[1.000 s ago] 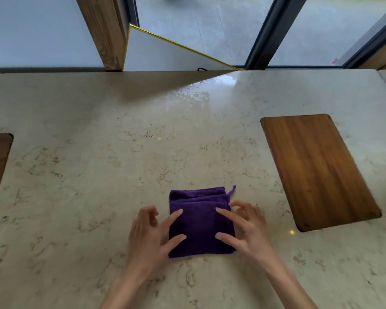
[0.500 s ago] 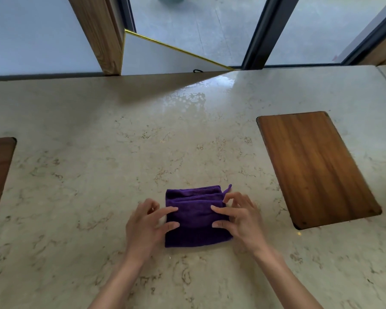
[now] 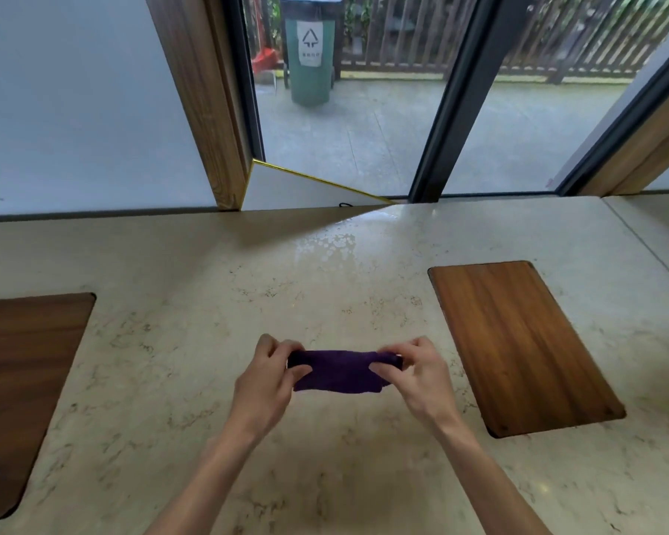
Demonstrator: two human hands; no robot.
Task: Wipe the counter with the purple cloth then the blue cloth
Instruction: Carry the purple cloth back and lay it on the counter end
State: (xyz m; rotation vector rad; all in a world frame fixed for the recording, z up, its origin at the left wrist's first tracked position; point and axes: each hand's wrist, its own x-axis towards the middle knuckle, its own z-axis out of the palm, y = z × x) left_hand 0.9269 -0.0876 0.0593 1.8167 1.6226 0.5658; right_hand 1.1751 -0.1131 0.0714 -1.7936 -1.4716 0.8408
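Both forearms reaching in from the near edge, over bare marbled desk (image 3: 325, 476). Left hand (image 3: 265, 384) and right hand (image 3: 421, 380) each pinching one short end of the purple cloth (image 3: 338, 370), thumbs on the near face, fingers curled over the far edge; grip closed on the fabric at both sides. Cloth folded into a narrow band, stretched between the two hands, lower edge sagging slightly; whether raised off the stone or brushing it, cannot tell.

Right of the right grip, near but apart: wooden inset panel (image 3: 518, 345), set flush in the stone, long axis running away and slightly leftward. Well left of the left grip: a second, darker wooden inset (image 3: 20, 384), cut off by the picture's edge. Nothing lying between the hands and either panel. No blue cloth in view.

Beyond the grip, a glossy patch of window glare (image 3: 325, 249) on the stone. Past the desk's far edge, a wooden post (image 3: 205, 110), a dark window frame (image 3: 452, 110), and, outside the glass, a green bin (image 3: 309, 52) before a slatted fence (image 3: 557, 32).

Against half a second ago: cloth then lying flat as a wider folded square, hands resting on its sides with fingers spread; now gathered narrower and pinched at both ends. View tilted upward since, with bin and fence newly showing.
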